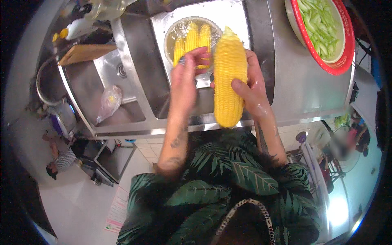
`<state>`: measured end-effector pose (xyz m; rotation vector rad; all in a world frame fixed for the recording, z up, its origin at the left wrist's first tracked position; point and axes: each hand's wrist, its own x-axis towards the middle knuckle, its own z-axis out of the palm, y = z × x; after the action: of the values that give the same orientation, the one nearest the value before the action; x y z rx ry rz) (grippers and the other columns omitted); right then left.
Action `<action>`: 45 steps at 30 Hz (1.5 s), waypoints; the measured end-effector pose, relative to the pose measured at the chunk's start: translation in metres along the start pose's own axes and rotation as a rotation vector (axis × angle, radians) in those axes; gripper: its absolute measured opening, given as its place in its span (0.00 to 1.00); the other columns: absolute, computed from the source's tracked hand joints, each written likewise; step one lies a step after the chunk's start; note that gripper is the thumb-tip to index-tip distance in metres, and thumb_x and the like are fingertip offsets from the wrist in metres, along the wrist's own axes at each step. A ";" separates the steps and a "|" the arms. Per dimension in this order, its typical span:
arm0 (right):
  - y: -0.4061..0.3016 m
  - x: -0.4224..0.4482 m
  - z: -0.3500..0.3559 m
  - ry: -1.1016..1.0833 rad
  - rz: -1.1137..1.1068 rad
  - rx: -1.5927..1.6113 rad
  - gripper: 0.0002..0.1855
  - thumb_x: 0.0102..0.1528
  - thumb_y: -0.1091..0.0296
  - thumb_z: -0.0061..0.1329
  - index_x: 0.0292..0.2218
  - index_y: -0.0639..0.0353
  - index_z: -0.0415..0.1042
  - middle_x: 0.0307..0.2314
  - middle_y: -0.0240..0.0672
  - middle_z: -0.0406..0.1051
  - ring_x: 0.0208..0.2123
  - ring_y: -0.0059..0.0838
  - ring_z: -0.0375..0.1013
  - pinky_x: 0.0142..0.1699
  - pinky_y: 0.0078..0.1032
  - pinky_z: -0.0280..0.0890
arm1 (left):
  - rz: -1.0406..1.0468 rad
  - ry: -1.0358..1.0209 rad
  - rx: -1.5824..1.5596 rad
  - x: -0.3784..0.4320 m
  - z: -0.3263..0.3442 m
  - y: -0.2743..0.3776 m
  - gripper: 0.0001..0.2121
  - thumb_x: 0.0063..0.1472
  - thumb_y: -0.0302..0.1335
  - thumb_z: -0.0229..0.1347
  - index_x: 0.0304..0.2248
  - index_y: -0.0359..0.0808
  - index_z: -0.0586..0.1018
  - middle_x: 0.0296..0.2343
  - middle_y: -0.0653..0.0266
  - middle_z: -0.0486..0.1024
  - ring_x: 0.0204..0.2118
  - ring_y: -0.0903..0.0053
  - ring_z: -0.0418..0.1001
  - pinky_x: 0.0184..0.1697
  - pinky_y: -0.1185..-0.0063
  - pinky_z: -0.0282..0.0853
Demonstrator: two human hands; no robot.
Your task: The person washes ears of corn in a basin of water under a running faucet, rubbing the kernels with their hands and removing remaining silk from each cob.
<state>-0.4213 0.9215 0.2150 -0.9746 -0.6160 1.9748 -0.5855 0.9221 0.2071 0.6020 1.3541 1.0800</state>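
A large husked ear of corn (229,73) is held upright in my right hand (256,84), with the thumb across its front and the fingers behind. My left hand (185,72) is just left of that ear, slightly blurred, its fingers spread and nothing in them. Behind my left hand, a round bowl (167,46) of water stands in the stainless steel sink (159,82). Several yellow ears of corn (192,36) lie in this water, their lower parts partly covered by my left hand.
At right, sliced pale green vegetable (320,30) fills a red-rimmed basin (347,39) on the steel counter (301,88). The left sink holds a plastic bag (110,99); a wooden cutting board (84,54) leans across its back. A person (62,156) is farther left.
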 end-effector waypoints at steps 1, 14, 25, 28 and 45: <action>-0.009 -0.004 0.016 0.027 0.032 -0.056 0.34 0.48 0.75 0.55 0.50 0.59 0.48 0.42 0.45 0.66 0.41 0.31 0.71 0.45 0.25 0.67 | -0.002 0.025 -0.006 -0.014 0.011 0.010 0.16 0.64 0.36 0.46 0.43 0.30 0.72 0.33 0.62 0.74 0.34 0.81 0.71 0.37 0.82 0.67; -0.010 -0.081 0.107 0.002 -0.355 -0.865 0.51 0.36 0.60 0.67 0.53 0.65 0.47 0.43 0.45 0.63 0.47 0.34 0.65 0.51 0.29 0.61 | 0.442 -0.005 -0.461 -0.096 -0.008 0.095 0.21 0.59 0.26 0.55 0.49 0.24 0.66 0.38 0.61 0.73 0.41 0.81 0.71 0.46 0.80 0.66; -0.015 -0.096 0.084 -0.434 0.272 0.056 0.45 0.37 0.64 0.61 0.53 0.66 0.53 0.38 0.49 0.68 0.37 0.38 0.72 0.42 0.33 0.69 | 0.276 -0.341 -0.565 -0.099 -0.044 0.108 0.14 0.62 0.27 0.50 0.44 0.28 0.72 0.38 0.60 0.73 0.40 0.80 0.70 0.46 0.81 0.66; -0.013 -0.095 0.079 -0.501 0.267 0.113 0.44 0.37 0.60 0.60 0.52 0.65 0.55 0.34 0.50 0.70 0.30 0.41 0.73 0.36 0.35 0.71 | 0.337 -0.193 -0.533 -0.103 -0.035 0.108 0.10 0.59 0.24 0.54 0.38 0.27 0.75 0.34 0.60 0.75 0.36 0.81 0.72 0.42 0.82 0.68; -0.021 -0.088 0.060 -0.321 0.180 0.092 0.45 0.40 0.55 0.58 0.53 0.69 0.54 0.36 0.50 0.69 0.34 0.39 0.73 0.39 0.32 0.71 | 0.704 0.177 0.153 -0.104 -0.016 0.076 0.02 0.56 0.20 0.56 0.27 0.30 0.75 0.25 0.70 0.72 0.26 0.89 0.67 0.29 0.90 0.62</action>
<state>-0.4290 0.8548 0.2998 -0.6811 -0.6222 2.3228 -0.6082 0.8600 0.3191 1.1722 1.4186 1.6267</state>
